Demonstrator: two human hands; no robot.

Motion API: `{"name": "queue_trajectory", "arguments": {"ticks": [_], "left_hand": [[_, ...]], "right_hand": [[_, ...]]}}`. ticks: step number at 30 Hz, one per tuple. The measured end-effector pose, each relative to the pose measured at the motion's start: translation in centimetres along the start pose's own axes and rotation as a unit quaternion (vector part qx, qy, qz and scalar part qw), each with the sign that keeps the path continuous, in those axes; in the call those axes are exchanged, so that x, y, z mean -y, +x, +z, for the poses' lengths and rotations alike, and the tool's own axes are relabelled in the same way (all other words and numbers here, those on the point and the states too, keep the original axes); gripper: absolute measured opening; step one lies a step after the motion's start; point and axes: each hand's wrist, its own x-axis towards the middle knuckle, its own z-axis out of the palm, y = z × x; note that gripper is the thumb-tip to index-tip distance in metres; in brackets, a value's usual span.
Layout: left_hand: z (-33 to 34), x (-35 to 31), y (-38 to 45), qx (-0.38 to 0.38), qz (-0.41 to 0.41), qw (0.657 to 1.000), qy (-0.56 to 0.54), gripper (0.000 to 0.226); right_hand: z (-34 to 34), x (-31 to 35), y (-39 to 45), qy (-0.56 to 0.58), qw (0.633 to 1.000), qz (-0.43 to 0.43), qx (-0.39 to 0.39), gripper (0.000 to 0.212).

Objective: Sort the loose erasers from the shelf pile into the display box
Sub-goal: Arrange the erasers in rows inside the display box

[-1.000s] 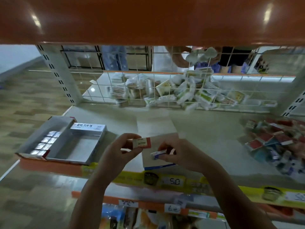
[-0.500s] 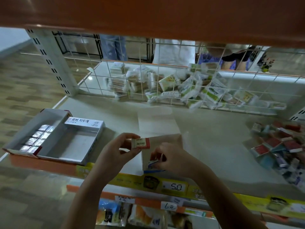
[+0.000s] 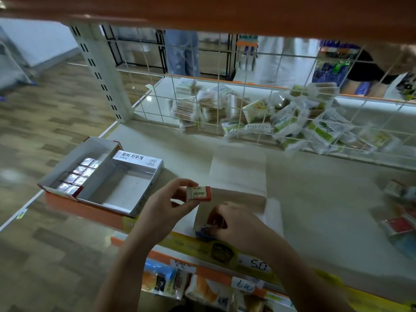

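My left hand (image 3: 164,210) pinches a white eraser with a red "2B" sleeve (image 3: 199,194), held up just left of a small open carton (image 3: 238,197) at the shelf's front edge. My right hand (image 3: 236,224) reaches down into the front of that carton. Its fingers are curled on a blue-and-white eraser (image 3: 206,230), which they mostly hide. A pile of loose red and blue erasers (image 3: 398,226) lies blurred at the far right of the shelf.
A two-part display box (image 3: 126,190) sits at the shelf's left end, with several wrapped erasers in its left half. A wire grid (image 3: 225,104) backs the shelf, with packets heaped behind it. An orange shelf (image 3: 202,12) hangs close overhead. Price tags line the front rail.
My right hand has moved down with the blue-and-white eraser into the front of the small carton. The left hand has kept the red-sleeved eraser in place. My view has shifted closer and leftward.
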Motion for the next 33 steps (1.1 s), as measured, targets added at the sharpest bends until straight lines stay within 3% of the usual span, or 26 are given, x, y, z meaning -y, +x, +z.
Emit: {"name": "queue_trajectory", "arguments": {"ticks": [13, 26, 33], "left_hand": [[-4.6, 2.0, 2.6, 0.074, 0.008, 0.997, -0.022, 0.03], [-6.6, 3.0, 3.8, 0.091, 0.022, 0.994, -0.051, 0.032], [-8.3, 3.7, 3.8, 0.086, 0.038, 0.995, -0.042, 0.031]], "right_hand": [[1.2, 4.4, 2.6, 0.026, 0.998, 0.058, 0.024, 0.029], [2.3, 5.5, 3.3, 0.062, 0.996, 0.062, 0.001, 0.021], [2.9, 6.4, 4.5, 0.029, 0.996, 0.076, -0.021, 0.023]]}}
